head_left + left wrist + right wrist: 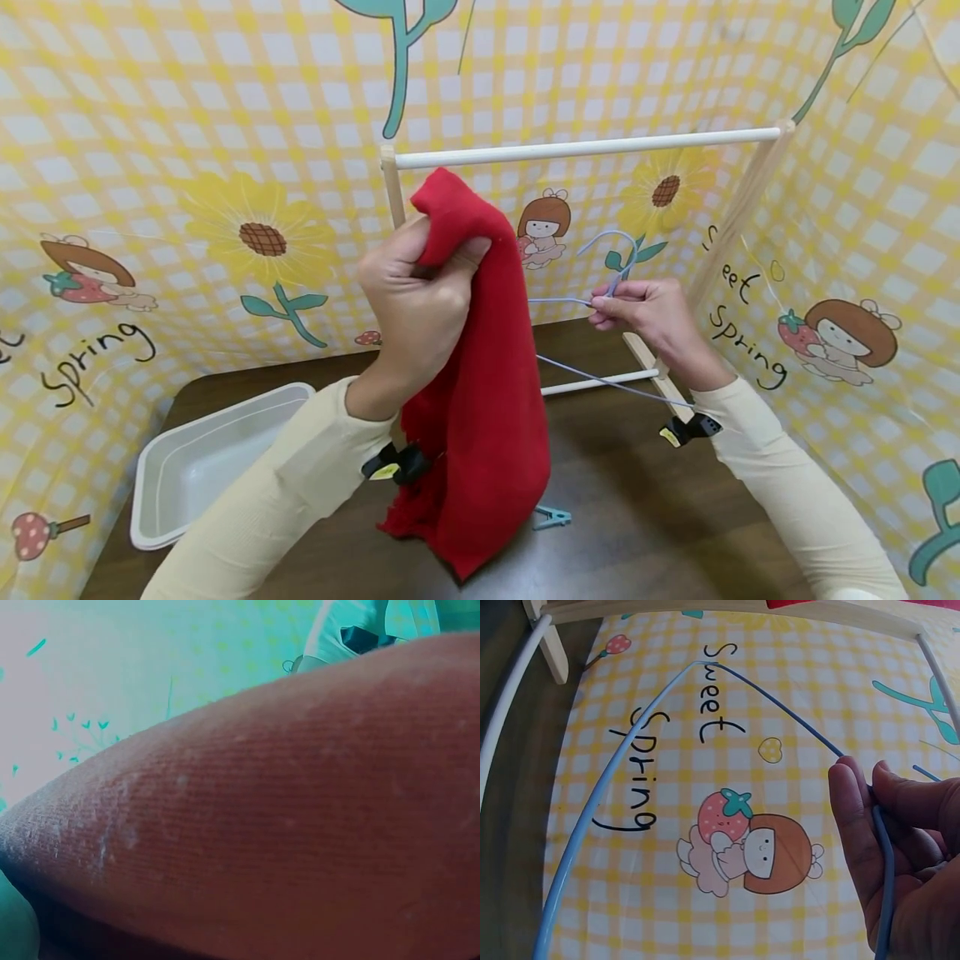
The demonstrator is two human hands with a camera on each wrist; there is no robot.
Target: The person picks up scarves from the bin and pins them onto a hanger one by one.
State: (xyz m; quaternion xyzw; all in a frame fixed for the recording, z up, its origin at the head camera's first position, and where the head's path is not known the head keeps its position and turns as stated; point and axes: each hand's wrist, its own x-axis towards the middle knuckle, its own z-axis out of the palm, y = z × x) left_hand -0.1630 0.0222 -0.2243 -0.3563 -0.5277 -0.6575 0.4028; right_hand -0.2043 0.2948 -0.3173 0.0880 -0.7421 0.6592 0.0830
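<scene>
Cloth [495, 383] hangs clamped in left hand [422, 290]; right hand [651, 312] pinches 1 blue hanger [604, 785].

Has a cloth [495, 392] at the clock's centre, gripped in the left hand [423, 300] towards its ten o'clock. Holds a hanger [635, 252] in the right hand [651, 315] at three o'clock, part of it behind the cloth. Shows the rack [737, 229] beyond both hands, top bar [588, 149] at one o'clock, lower bar [558, 388] at four, with the backdrop [300, 125] behind it. Includes a basin [202, 475] on the table [637, 517] at eight o'clock, and a peg [552, 518] on the table between five and six, near the cloth's lower right edge.
</scene>
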